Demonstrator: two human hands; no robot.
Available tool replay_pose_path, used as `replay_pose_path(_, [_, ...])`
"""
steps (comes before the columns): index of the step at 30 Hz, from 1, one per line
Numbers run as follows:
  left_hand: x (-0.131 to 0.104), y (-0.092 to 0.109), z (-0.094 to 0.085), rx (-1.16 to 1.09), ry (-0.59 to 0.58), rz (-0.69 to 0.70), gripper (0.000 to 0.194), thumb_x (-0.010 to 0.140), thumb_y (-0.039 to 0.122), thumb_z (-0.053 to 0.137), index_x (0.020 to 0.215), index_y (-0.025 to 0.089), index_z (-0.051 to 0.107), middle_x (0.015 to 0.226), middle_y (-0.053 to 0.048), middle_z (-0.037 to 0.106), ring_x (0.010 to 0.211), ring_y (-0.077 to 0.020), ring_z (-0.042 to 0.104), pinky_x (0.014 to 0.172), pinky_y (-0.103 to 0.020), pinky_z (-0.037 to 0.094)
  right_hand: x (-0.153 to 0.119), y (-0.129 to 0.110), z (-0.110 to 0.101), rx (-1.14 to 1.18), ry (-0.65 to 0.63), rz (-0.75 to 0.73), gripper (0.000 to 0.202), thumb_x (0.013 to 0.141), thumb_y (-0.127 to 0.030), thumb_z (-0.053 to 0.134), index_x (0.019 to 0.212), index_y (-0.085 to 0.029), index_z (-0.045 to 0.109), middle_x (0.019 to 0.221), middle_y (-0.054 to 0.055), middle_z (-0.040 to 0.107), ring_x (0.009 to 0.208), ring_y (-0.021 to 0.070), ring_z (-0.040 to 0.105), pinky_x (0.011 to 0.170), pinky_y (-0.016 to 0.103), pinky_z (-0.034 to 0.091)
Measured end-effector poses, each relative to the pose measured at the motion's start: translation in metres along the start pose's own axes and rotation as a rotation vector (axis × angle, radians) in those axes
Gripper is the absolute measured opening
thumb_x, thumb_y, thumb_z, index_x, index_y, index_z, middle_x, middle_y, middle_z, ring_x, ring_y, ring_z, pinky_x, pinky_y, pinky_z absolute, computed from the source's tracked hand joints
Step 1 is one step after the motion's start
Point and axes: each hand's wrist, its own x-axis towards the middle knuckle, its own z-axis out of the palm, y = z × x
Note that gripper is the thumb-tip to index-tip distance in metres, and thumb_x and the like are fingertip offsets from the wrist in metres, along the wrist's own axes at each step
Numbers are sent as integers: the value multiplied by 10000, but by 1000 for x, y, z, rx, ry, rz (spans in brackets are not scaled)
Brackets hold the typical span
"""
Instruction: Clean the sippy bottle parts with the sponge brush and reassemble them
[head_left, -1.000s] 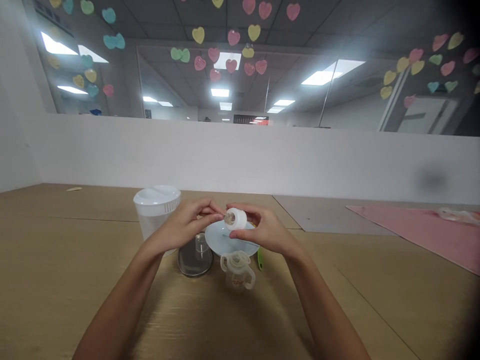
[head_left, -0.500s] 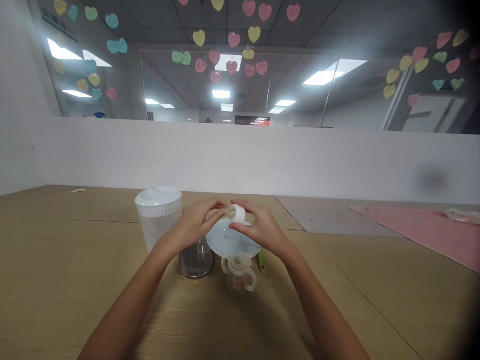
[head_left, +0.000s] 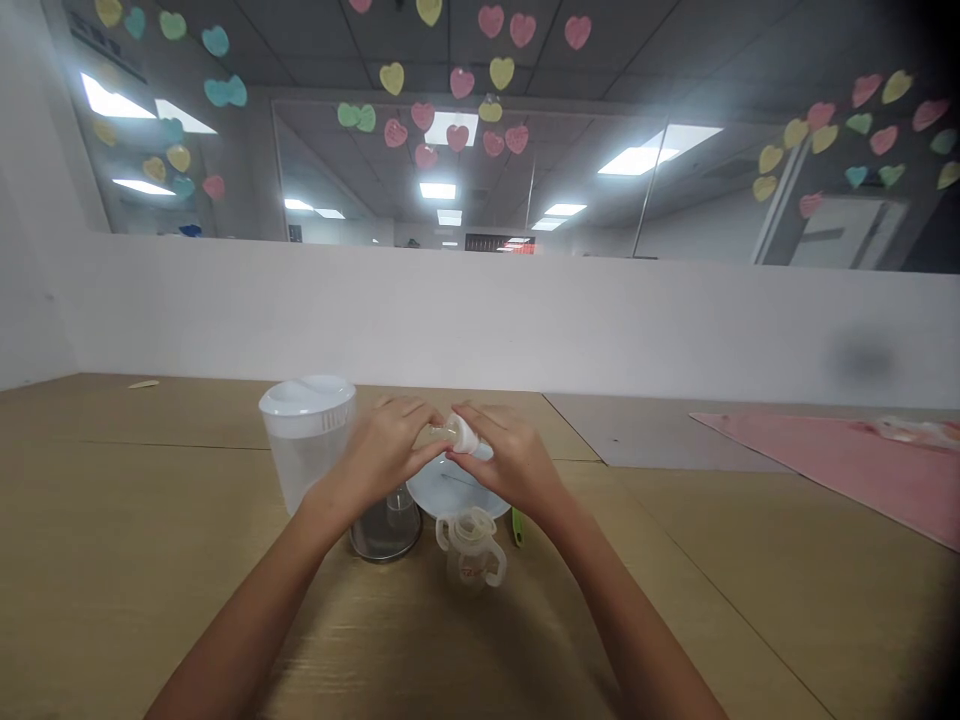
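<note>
In the head view, the left hand point(head_left: 386, 447) now sits further over the clear teat point(head_left: 447, 432) than half a second ago, pinching it; the right hand point(head_left: 516, 457) grips the white ring point(head_left: 466, 437). Both pieces are above the bowl point(head_left: 439, 497), their handling seemingly unfinished.

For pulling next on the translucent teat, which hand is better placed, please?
Probably the left hand: it pinches the translucent teat at the side away from the white ring. The right hand grips that ring, so it seems better placed for steadying.
</note>
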Motion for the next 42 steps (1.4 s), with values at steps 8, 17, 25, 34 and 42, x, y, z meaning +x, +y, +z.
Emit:
replay_pose_path(8, [-1,5,-5,267,120,230,268,889,321,514,696,152,592,661,-18,651,628,-163,588,662,-313,391,-5,-1,-1,-76,-96,43,390,854,-318,586,1219,-192,535,1206,90,625,1012,208,635,725,276,522])
replay_pose_path(17, [-5,13,-14,335,184,322,276,886,253,525,628,157,556,588,8,589,555,-139,520,642,-311,381,-3,-9,-10,-86,-80,19,374,859,-342,574,1197,-183,550,1169,85,649,1004,199,640,728,263,507])
replay_pose_path(25, [-6,17,-16,354,166,300,251,888,261,523,665,157,576,637,-2,617,582,-150,542,655,-321,395,-2,-9,-14,-68,-80,28,360,851,-341,585,1175,-186,564,1137,80,661,921,186,657,685,259,506])
replay_pose_path(34, [-4,11,-10,256,25,115,227,881,313,533,1003,139,613,933,-72,686,797,-210,623,683,-325,429,-1,-6,-12,-78,-159,84,358,858,-309,551,1191,-179,544,1151,82,649,974,208,627,759,288,471])
replay_pose_path(42, [-28,3,9,-186,432,129,299,919,244,462,659,171,591,577,-6,613,584,-124,556,606,-271,404,6,-7,-31,-135,-417,350,276,730,-139,510,990,-166,601,904,59,671,749,177,576,601,252,347])
